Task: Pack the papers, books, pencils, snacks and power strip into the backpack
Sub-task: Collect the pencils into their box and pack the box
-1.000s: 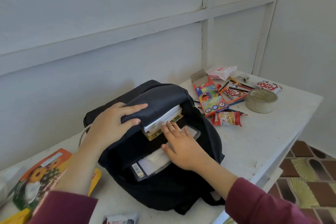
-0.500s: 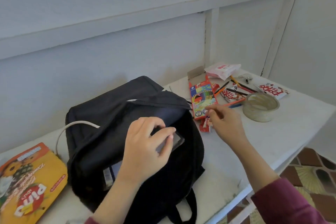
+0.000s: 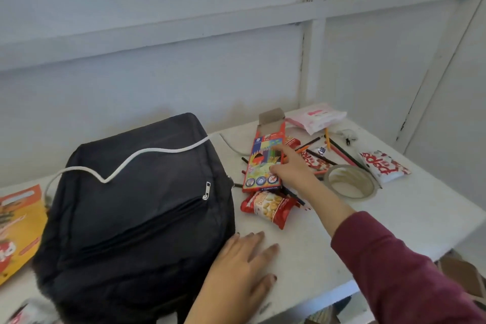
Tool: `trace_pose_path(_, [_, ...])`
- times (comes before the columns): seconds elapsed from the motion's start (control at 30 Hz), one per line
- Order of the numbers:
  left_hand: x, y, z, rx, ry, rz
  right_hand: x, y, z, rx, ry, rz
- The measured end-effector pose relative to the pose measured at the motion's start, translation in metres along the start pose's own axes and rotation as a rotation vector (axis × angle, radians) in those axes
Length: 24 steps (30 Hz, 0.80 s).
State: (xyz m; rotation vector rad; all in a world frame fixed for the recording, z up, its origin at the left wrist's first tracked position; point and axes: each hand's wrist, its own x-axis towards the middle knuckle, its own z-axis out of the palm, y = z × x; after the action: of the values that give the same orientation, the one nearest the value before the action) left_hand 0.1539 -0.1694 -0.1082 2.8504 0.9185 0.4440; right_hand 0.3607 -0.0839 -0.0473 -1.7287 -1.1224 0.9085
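Right hand (image 3: 289, 169) lies straight-fingered on pencil box (image 3: 263, 166), left hand (image 3: 242, 268) spread flat on table (image 3: 394, 218); open flap (image 3: 271, 116) could spill contents if tilted

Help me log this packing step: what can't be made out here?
Head view only:
- Backpack contents: its own dark fabric covers them.
- White cord: its left end runs behind the backpack.
- Yellow bag: cut off by the left edge.
- Corner packet: cut by the bottom edge, blurred.
- Right hand on the pencil box: grip or touch, unclear.
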Motion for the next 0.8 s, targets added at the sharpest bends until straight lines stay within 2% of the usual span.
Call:
trace_pose_path(0.07, [-0.003, 0.005, 0.002, -0.043, 0.075, -0.070, 0.000, 0.001, -0.009, 0.094, -0.030, 0.020])
trace_pose_path(0.23, [0.013, 0.030, -0.001, -0.394, 0.535, -0.313, -0.024, 0.008, -0.035, 0.273, -0.125, -0.001])
trace_pose_path(0.33, [0.030, 0.045, -0.010, -0.489, 0.676, -0.428, -0.049, 0.019, -0.049, 0.342, -0.196, -0.070])
trace_pose_path(0.4, [0.043, 0.050, -0.014, -0.569, 0.668, -0.483, -0.064, 0.027, -0.056, 0.366, -0.242, -0.120])
trace_pose_path(0.47, [0.055, 0.054, -0.018, -0.602, 0.571, -0.494, -0.076, 0.033, -0.063, 0.412, -0.281, -0.160])
trace_pose_path(0.63, [0.072, 0.071, -0.025, -0.366, 0.248, -0.431, -0.098, 0.041, -0.077, 0.472, -0.317, -0.164])
trace_pose_path(0.8, [0.085, 0.085, -0.023, -0.331, 0.278, -0.347, -0.105, 0.044, -0.083, 0.468, -0.286, -0.201])
